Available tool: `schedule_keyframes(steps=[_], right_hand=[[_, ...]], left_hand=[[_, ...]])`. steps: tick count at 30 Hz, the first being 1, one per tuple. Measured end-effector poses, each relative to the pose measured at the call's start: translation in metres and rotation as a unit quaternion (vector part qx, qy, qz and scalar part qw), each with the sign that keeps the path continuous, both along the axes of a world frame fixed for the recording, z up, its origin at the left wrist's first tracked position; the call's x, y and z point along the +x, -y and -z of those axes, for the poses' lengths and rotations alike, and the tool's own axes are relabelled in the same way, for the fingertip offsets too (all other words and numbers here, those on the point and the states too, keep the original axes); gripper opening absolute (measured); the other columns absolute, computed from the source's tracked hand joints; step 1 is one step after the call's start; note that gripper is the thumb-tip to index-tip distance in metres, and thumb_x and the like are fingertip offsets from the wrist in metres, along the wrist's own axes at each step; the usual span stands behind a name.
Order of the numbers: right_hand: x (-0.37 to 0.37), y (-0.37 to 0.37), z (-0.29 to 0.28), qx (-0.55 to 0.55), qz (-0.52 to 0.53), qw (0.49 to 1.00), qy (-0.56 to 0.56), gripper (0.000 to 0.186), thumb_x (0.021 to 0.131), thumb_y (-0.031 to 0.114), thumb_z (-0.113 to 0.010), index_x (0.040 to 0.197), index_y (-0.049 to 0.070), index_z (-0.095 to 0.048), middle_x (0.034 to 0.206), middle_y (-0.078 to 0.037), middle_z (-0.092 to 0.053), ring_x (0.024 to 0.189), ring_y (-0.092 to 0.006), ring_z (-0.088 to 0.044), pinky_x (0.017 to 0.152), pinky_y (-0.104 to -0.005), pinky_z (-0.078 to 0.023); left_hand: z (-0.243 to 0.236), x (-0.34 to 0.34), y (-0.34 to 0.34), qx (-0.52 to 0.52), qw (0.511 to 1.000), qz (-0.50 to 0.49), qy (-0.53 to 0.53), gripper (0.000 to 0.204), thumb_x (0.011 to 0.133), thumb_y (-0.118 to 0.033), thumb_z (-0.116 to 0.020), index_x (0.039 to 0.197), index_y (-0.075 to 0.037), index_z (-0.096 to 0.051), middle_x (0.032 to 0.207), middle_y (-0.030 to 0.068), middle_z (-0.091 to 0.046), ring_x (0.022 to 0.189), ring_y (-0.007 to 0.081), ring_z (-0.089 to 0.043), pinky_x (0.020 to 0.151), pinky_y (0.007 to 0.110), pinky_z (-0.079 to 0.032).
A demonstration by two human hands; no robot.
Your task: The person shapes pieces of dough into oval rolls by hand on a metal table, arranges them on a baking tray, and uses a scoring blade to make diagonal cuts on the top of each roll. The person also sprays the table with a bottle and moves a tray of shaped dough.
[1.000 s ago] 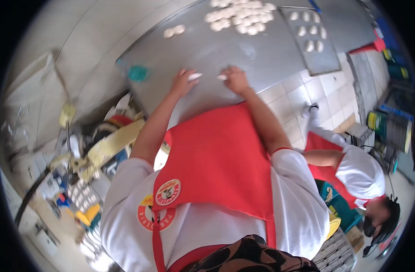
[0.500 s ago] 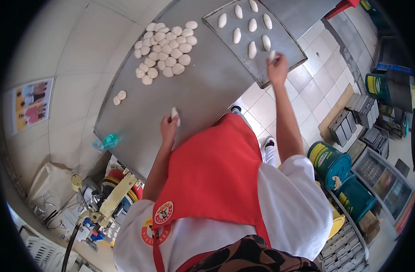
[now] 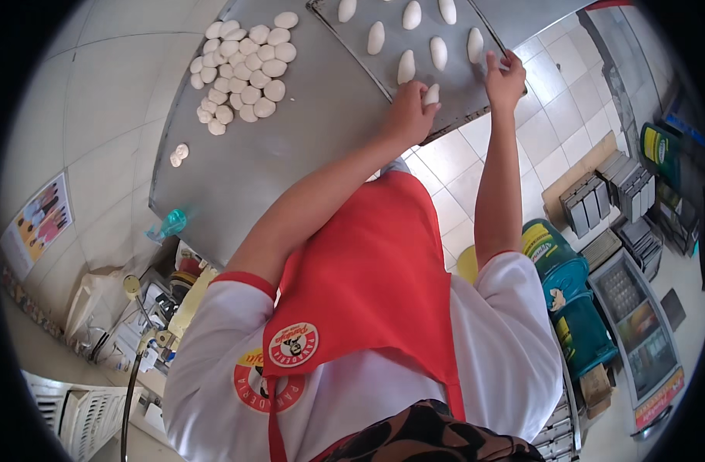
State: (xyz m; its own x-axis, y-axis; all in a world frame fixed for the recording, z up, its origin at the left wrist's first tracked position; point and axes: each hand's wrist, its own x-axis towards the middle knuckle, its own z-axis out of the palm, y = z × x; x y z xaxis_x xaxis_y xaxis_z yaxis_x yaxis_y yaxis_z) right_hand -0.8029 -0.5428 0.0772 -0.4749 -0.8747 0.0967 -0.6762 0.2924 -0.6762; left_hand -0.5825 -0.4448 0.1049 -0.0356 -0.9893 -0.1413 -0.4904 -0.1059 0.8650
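Note:
Rows of elongated white dough pieces [image 3: 439, 54] lie on a dark metal tray [image 3: 460, 88] ahead of me. My left hand [image 3: 408, 115] pinches a small oval dough piece [image 3: 432, 94] over the tray's near part, close to another piece [image 3: 406, 67]. At the tray's right edge is my right hand [image 3: 506, 83], its thumb apart from its fingers and no dough visible in it. To the left, many round dough balls [image 3: 251, 58] sit clustered on the grey metal table [image 3: 291, 146]. A few more dough balls [image 3: 180, 153] lie apart near the table's left side.
A teal plastic bag [image 3: 169, 223] lies at the table's lower left edge. Green buckets [image 3: 583, 331] and stacked metal pans [image 3: 587, 204] stand on the right. Tiled floor [image 3: 452, 165] shows beyond the tray. A glass case [image 3: 637, 308] stands at far right.
My left hand has moved from the table to the tray with its dough piece. The right hand has let its dough piece down on the tray and shifted to the right edge. My view has shifted.

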Motion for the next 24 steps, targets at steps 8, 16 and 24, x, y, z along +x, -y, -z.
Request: schedule_keyframes(steps=[8,16,24], right_hand=[[0.002,-0.095,-0.016,0.032,-0.046,0.984,0.171,0.039,0.095,0.024,-0.078,0.123,-0.002,-0.071,0.107,-0.017,-0.073,0.083,-0.0238,-0.072,0.077,-0.037,-0.057],[0.072,-0.111,0.025,-0.009,-0.208,0.977,-0.043,0.027,0.095,0.022,-0.075,0.113,0.001,-0.074,0.101,-0.017,-0.071,0.088,-0.0306,-0.072,0.079,-0.0423,-0.059],[0.092,-0.151,-0.03,-0.043,-0.163,0.985,0.044,0.027,0.1,0.015,-0.073,0.123,0.001,-0.073,0.107,-0.012,-0.067,0.082,-0.0223,-0.065,0.072,-0.0372,-0.056]], left_hand=[[0.024,-0.017,-0.002,0.019,0.994,0.055,0.09,0.049,0.096,-0.031,-0.079,0.126,0.0,-0.056,0.115,0.0202,-0.066,0.097,0.0343,-0.069,0.085,0.045,-0.056],[0.019,0.122,-0.077,0.075,0.997,0.017,-0.019,0.038,0.1,-0.027,-0.075,0.125,-0.002,-0.063,0.099,0.0126,-0.071,0.086,0.0216,-0.068,0.078,0.038,-0.055],[0.059,0.481,-0.154,0.013,0.849,-0.366,0.38,0.035,0.096,-0.023,-0.071,0.127,-0.008,-0.064,0.121,0.0198,-0.062,0.123,0.0386,-0.054,0.107,0.051,-0.044]])
